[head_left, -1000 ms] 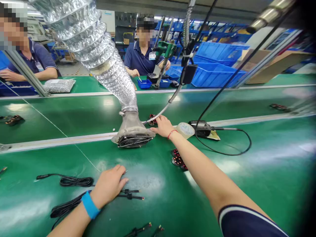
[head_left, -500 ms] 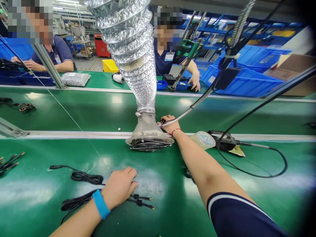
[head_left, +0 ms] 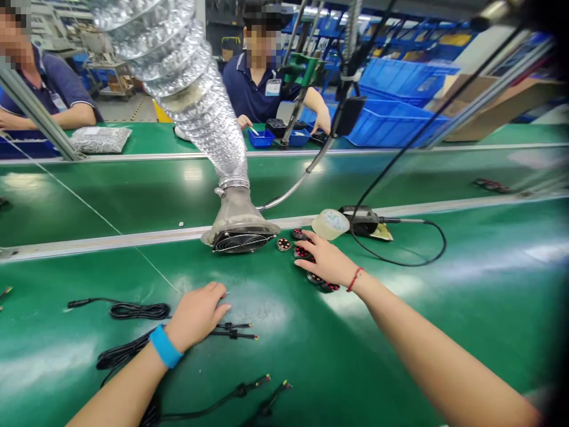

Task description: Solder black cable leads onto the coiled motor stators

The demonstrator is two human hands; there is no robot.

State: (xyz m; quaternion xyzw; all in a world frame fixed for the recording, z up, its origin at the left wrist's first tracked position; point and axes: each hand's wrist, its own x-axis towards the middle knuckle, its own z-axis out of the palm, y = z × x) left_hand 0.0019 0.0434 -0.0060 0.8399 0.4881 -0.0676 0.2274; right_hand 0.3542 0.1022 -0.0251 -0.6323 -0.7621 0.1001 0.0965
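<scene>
My left hand (head_left: 195,314), with a blue wristband, rests low over the green bench, fingers curled. A thin silvery wire (head_left: 111,225), which looks like solder wire, slants down into it, and a short tip shows at the fingertips. Coiled black cables (head_left: 140,311) lie beside and under this hand, their coloured bare ends (head_left: 242,335) sticking out to its right. My right hand (head_left: 326,258) reaches over several small round black parts with red or copper-coloured contacts (head_left: 302,251). Its fingers are spread and seem to touch them. One round part (head_left: 283,244) lies apart, left of the fingertips.
A fume extraction hood (head_left: 242,234) on a foil duct (head_left: 195,89) hangs between my hands. Behind my right hand are a roll of tape (head_left: 331,224) and a black device (head_left: 362,220) with a looping cable. Two co-workers sit across the bench near blue bins (head_left: 391,121).
My right hand has come back from behind the hood to the round parts, which now show. The view has shifted to the right. My left hand keeps its place by the cables.
</scene>
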